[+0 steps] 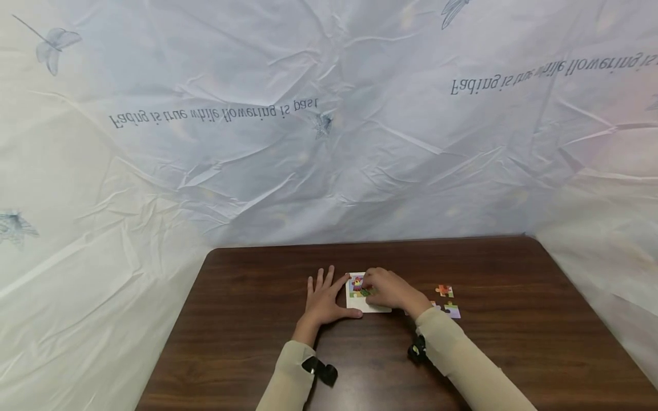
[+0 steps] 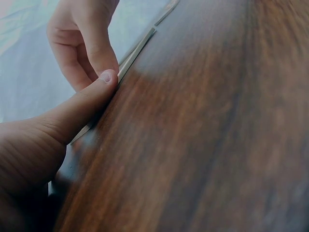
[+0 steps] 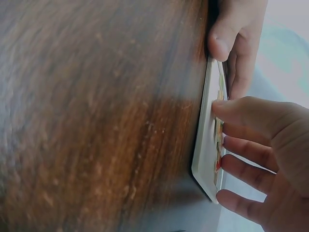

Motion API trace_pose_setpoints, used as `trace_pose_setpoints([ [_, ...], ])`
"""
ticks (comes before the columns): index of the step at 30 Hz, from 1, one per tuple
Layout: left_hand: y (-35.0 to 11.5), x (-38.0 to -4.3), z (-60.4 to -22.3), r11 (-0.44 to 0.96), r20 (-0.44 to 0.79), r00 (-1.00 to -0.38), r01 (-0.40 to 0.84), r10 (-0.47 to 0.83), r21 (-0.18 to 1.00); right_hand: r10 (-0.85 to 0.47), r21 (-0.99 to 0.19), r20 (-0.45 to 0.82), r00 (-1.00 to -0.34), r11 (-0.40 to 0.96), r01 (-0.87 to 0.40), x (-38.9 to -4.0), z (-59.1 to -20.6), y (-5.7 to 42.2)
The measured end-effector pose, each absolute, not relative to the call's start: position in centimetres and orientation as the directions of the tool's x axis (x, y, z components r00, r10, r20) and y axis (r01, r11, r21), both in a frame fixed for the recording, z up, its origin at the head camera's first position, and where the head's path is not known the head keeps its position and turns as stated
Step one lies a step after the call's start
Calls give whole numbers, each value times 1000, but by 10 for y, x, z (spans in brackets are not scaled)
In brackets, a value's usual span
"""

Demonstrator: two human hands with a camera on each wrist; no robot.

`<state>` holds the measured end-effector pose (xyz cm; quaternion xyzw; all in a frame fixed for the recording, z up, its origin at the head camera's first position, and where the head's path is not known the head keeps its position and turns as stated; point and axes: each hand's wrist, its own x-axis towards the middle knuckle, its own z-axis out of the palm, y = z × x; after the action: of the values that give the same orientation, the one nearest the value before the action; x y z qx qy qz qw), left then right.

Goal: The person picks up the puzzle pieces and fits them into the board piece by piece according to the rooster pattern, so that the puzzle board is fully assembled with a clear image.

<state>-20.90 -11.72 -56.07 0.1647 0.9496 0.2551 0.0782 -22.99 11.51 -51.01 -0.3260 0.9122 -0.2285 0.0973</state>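
A small white puzzle board (image 1: 377,309) lies on the table with a colourful bird picture (image 1: 357,283) partly assembled on it. My left hand (image 1: 324,303) is spread flat at the board's left side, its thumb and index finger touching the edge. Over the board, my right hand (image 1: 390,289) bends its fingers down and pinches a green puzzle piece (image 1: 364,292) against the surface. In the right wrist view, the thumb and fingertips rest on the board (image 3: 205,159); the piece is mostly hidden beneath them.
Loose puzzle pieces lie right of the right wrist: an orange one (image 1: 444,291) and a lilac-green one (image 1: 452,310), with another partly hidden by the forearm. The brown wooden table (image 1: 247,319) meets a wrinkled white printed sheet (image 1: 329,188) behind.
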Motion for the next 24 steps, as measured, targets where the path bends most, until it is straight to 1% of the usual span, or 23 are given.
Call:
trace_pose_setpoints([
  [10, -120, -221, -561, 813, -47, -931, 290, 361, 505, -629, -463, -31, -776, 697, -547, -236, -508, 110],
  [13, -120, -221, -561, 812, -46, -931, 292, 363, 506, -624, -472, 8, -781, 687, -553, -236, -509, 111],
  [18, -121, -220, -562, 810, -47, -929, 293, 366, 508, -584, -492, 110, -805, 672, -554, -234, -512, 118],
  [24, -121, -222, -561, 808, -47, -929, 293, 366, 510, -557, -476, 149, -817, 684, -553, -236, -507, 136],
])
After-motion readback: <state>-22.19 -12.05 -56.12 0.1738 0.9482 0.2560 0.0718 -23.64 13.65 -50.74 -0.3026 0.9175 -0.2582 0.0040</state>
